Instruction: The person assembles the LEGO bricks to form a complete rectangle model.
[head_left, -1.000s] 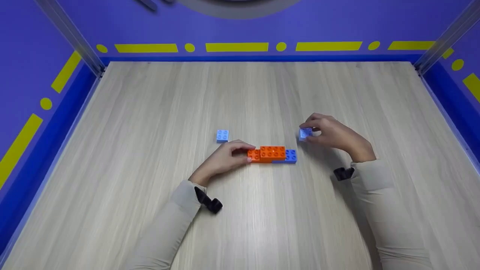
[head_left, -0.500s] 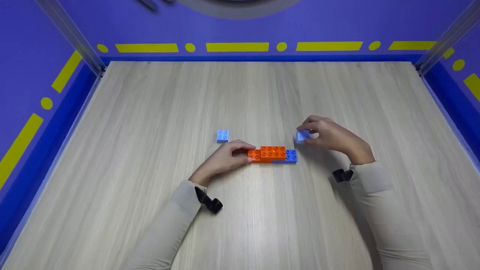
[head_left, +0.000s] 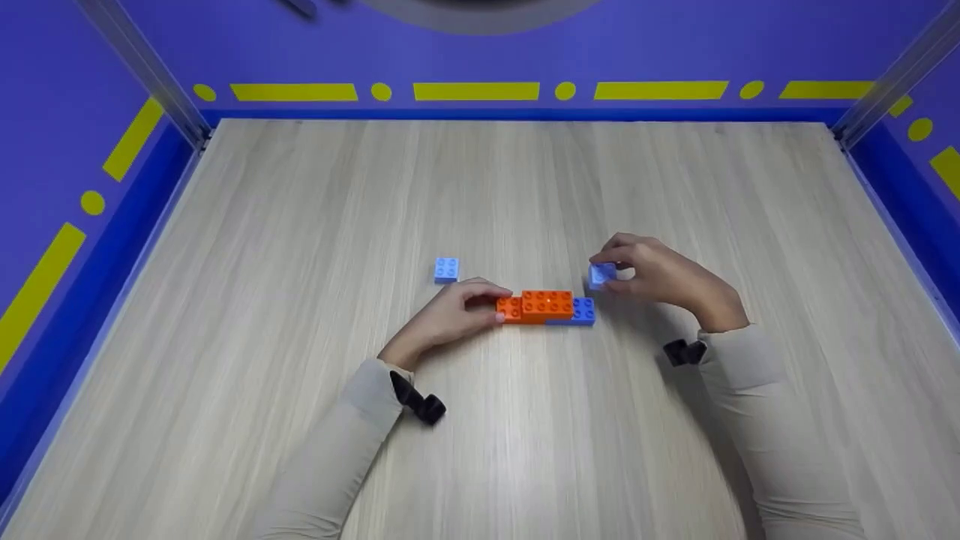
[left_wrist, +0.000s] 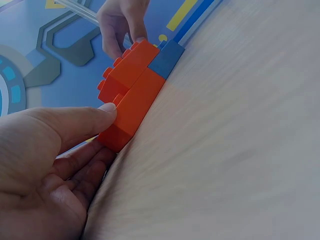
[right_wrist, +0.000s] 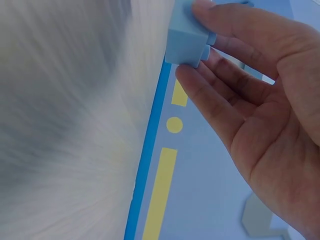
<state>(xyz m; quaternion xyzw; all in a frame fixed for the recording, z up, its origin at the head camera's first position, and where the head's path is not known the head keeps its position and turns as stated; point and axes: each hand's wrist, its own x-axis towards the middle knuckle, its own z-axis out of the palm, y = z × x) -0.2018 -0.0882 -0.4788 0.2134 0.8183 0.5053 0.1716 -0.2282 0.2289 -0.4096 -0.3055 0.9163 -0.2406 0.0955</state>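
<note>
On the table a low row is built from an orange brick (head_left: 509,309) and a blue brick (head_left: 583,310), with another orange brick (head_left: 547,302) bridging them on top. My left hand (head_left: 454,311) grips the left end of the lower orange brick between thumb and fingers; the left wrist view shows the thumb (left_wrist: 107,117) on its near side. My right hand (head_left: 656,277) pinches a light blue brick (head_left: 601,276), studs up, just behind and right of the row. In the right wrist view that light blue brick (right_wrist: 186,37) sits between thumb and fingertips, close over the tabletop.
A second light blue brick (head_left: 446,270) with a few studs stands behind my left hand. Purple-blue walls (head_left: 480,56) with yellow marks border the wooden table (head_left: 480,450) at the back and sides.
My right hand has shifted a little left and toward me with the light blue brick, nearer the row. The left hand and the joined bricks have stayed in place.
</note>
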